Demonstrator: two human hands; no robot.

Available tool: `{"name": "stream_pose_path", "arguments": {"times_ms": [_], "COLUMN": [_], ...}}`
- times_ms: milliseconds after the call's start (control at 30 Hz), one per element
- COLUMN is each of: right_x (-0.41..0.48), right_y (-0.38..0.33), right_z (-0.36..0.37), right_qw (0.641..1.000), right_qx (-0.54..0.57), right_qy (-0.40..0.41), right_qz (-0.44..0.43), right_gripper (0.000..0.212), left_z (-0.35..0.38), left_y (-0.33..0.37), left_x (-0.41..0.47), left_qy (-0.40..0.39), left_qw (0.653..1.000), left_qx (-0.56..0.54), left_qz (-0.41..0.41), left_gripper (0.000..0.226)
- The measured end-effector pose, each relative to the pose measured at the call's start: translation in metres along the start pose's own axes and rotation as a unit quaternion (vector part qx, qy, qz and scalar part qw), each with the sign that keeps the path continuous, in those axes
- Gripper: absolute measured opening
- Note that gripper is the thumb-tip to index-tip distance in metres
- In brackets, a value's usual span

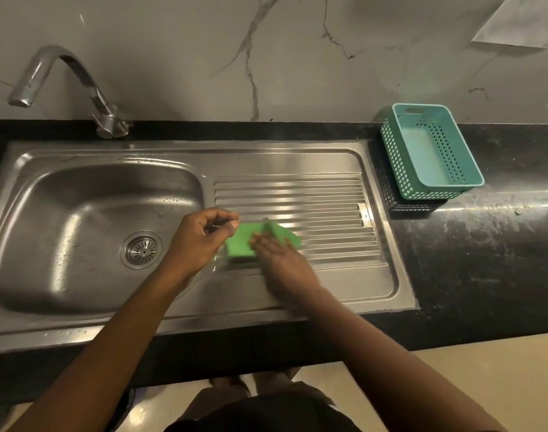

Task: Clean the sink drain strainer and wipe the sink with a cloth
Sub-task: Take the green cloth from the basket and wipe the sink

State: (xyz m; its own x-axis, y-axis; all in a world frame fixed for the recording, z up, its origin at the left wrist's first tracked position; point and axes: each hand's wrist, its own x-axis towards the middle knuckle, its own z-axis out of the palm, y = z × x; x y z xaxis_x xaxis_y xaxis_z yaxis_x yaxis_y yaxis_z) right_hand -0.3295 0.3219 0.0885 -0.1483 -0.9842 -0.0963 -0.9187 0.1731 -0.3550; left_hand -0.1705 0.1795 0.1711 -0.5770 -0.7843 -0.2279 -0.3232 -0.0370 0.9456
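Observation:
A green cloth [240, 244] lies folded on the ribbed draining board [328, 213] of the steel sink [79, 188]. My right hand [280, 257] rests on the cloth's right part with fingers laid over it; it is blurred. My left hand [201, 236] hovers at the cloth's left edge, fingers curled, thumb and forefinger close together; whether it pinches the cloth is unclear. The round drain strainer [141, 250] sits in the basin floor, left of both hands.
A chrome tap [63, 85] curves over the basin's back left. A teal perforated basket [431, 151] stands on a dark one on the black counter [484, 260] at the right. A marble wall rises behind.

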Motion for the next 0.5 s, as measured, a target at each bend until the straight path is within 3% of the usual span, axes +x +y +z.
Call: {"name": "stream_pose_path", "arguments": {"times_ms": [200, 333, 400, 500], "right_x": [-0.048, -0.012, 0.011, 0.034], "right_y": [0.126, 0.101, 0.061, -0.013], "right_z": [-0.051, -0.042, -0.026, 0.0], "right_qw": [0.958, 0.899, 0.901, 0.947], "right_qx": [-0.02, 0.016, 0.019, 0.074], "right_qy": [0.089, 0.149, 0.155, 0.123], "right_qz": [0.273, 0.411, 0.405, 0.286], "right_gripper": [0.055, 0.049, 0.053, 0.063], "left_z": [0.005, 0.014, 0.015, 0.011], "left_y": [-0.01, -0.009, -0.006, 0.0], "left_x": [0.0, 0.003, 0.004, 0.006], "left_qy": [-0.005, -0.018, -0.015, 0.002], "left_qw": [1.0, 1.0, 1.0, 1.0], "left_qx": [0.004, 0.007, 0.003, -0.01], "left_qz": [-0.018, -0.02, -0.019, -0.008], "left_gripper": [0.011, 0.011, 0.012, 0.013]}}
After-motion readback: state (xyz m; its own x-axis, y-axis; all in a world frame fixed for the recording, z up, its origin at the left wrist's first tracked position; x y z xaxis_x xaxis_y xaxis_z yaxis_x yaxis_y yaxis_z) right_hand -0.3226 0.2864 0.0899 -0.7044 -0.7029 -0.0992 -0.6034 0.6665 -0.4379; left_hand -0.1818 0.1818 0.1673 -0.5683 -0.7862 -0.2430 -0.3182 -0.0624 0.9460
